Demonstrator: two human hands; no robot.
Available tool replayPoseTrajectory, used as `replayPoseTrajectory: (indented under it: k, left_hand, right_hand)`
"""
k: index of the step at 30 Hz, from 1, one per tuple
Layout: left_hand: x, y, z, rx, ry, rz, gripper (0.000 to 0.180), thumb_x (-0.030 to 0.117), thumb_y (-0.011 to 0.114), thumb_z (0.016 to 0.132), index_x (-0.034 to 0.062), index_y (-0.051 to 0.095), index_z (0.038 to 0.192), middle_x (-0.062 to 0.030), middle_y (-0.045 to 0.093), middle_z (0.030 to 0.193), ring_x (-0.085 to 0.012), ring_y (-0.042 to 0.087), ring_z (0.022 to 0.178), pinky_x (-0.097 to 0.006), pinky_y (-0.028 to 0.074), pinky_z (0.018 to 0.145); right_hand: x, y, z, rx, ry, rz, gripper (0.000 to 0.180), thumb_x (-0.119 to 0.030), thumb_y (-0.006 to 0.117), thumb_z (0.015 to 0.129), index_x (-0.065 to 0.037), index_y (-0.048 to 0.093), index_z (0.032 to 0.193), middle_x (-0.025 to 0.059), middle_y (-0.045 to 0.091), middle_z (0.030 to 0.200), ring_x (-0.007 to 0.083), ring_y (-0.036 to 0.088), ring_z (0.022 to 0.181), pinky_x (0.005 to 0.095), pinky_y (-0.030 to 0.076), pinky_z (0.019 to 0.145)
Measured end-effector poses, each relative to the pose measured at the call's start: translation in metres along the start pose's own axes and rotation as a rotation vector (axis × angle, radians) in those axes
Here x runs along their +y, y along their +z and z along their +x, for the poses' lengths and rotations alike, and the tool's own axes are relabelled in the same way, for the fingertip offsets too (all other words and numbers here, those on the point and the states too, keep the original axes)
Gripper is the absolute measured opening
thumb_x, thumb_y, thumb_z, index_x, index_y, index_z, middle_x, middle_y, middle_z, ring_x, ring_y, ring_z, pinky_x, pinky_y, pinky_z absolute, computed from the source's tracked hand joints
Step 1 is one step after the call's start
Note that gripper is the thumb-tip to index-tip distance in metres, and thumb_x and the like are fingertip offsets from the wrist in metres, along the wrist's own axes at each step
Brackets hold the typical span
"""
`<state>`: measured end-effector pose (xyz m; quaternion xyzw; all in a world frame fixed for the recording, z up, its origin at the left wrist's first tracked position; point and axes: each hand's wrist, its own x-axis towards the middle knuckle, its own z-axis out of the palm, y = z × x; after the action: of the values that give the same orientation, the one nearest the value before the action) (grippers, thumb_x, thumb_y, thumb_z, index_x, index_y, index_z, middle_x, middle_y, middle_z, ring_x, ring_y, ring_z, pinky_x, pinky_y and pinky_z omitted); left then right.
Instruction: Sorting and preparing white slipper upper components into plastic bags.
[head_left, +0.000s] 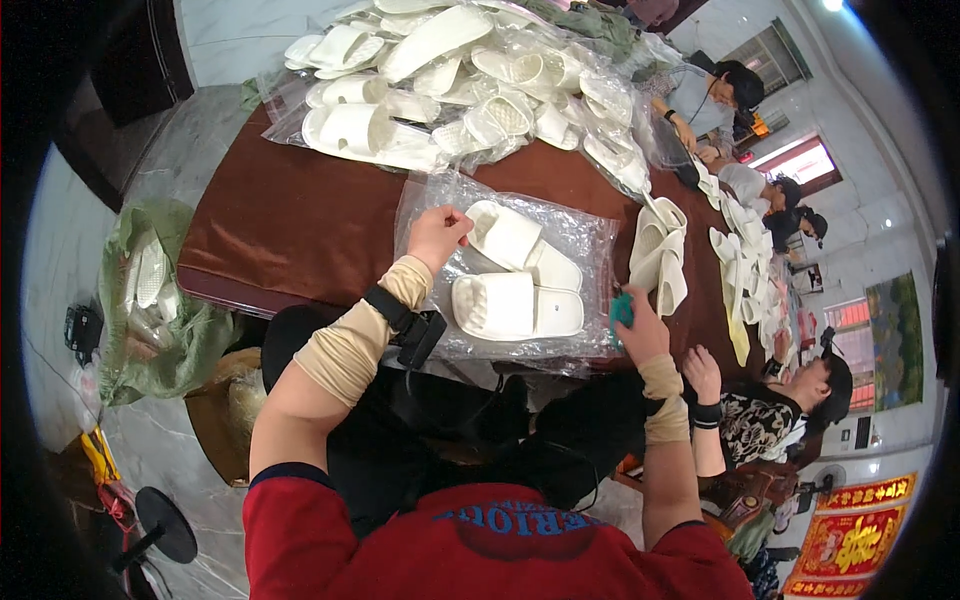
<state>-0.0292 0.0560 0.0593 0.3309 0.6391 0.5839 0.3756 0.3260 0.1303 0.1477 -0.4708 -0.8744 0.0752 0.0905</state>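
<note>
A pair of white slippers lies side by side on the table in front of me, the far slipper (pixel 505 237) angled and the near slipper (pixel 493 305) straighter. Around them spreads a clear plastic bag (pixel 600 235); whether they are inside it or on top I cannot tell. My left hand (pixel 437 237) is closed, fingertips pressed together beside the far slipper; anything between them is hidden. At the bag's right edge, my right hand (pixel 645 330) grips a small teal-green object (pixel 621 310) of unclear kind. Stacked white slippers (pixel 660 250) stand just beyond that hand.
A large heap of white slippers and plastic bags (pixel 450 85) covers the table's far side. More slippers (pixel 742 270) run along the right, with several people beyond. A co-worker's hand (pixel 703 373) is close to my right forearm. A green sack (pixel 150 300) stands on the floor left.
</note>
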Motion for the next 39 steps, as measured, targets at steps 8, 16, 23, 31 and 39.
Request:
replayPoseTrajectory:
  k: [8,16,23,31,39]
  left_hand:
    - [0.003,-0.001,-0.002,0.008,0.007,-0.005,0.014,0.015,0.064,0.082,0.0015,0.064,0.08,-0.0048,0.065,0.065,-0.0114,0.061,0.058,-0.027,0.046,0.057]
    - [0.009,0.001,-0.008,-0.057,0.033,-0.005,0.013,0.014,0.063,0.082,0.0012,0.063,0.08,-0.006,0.065,0.064,-0.012,0.061,0.058,-0.028,0.047,0.058]
    - [0.021,-0.011,-0.014,-0.081,0.062,-0.128,0.011,0.013,0.061,0.085,0.0027,0.063,0.082,-0.0027,0.061,0.064,-0.0087,0.056,0.055,-0.024,0.043,0.052]
    - [0.098,-0.108,-0.094,0.102,0.243,-0.43,0.013,0.013,0.053,0.094,0.0054,0.06,0.102,0.0056,0.05,0.073,-0.0027,0.042,0.059,-0.019,0.03,0.049]
    - [0.035,-0.241,-0.242,0.797,0.226,-0.477,0.013,0.015,0.054,0.095,0.0055,0.059,0.102,0.0044,0.047,0.071,-0.0044,0.038,0.058,-0.021,0.03,0.05]
  right_hand:
    - [-0.113,0.022,0.073,-0.096,-0.412,-0.407,0.055,-0.039,0.07,0.07,-0.012,0.052,0.115,0.0134,0.057,0.1,0.0296,0.054,0.101,0.0453,0.038,0.089]
    - [-0.143,0.055,0.092,-0.109,-0.483,-0.363,0.039,-0.035,0.069,0.072,-0.011,0.054,0.099,0.0116,0.063,0.081,0.0304,0.063,0.082,0.0448,0.047,0.07]
    - [-0.076,0.031,0.058,0.026,-0.202,-0.133,0.043,-0.029,0.065,0.077,-0.013,0.051,0.114,0.0133,0.065,0.086,0.0349,0.063,0.08,0.0451,0.049,0.067]
    - [0.071,0.015,-0.009,-0.025,0.135,-0.073,0.043,-0.027,0.063,0.081,-0.011,0.048,0.118,0.0203,0.063,0.102,0.0397,0.06,0.095,0.0462,0.048,0.078]
    - [0.144,0.064,0.002,-0.103,0.079,-0.135,0.051,-0.024,0.06,0.084,-0.012,0.042,0.13,0.0218,0.06,0.108,0.0423,0.056,0.099,0.0486,0.046,0.083]
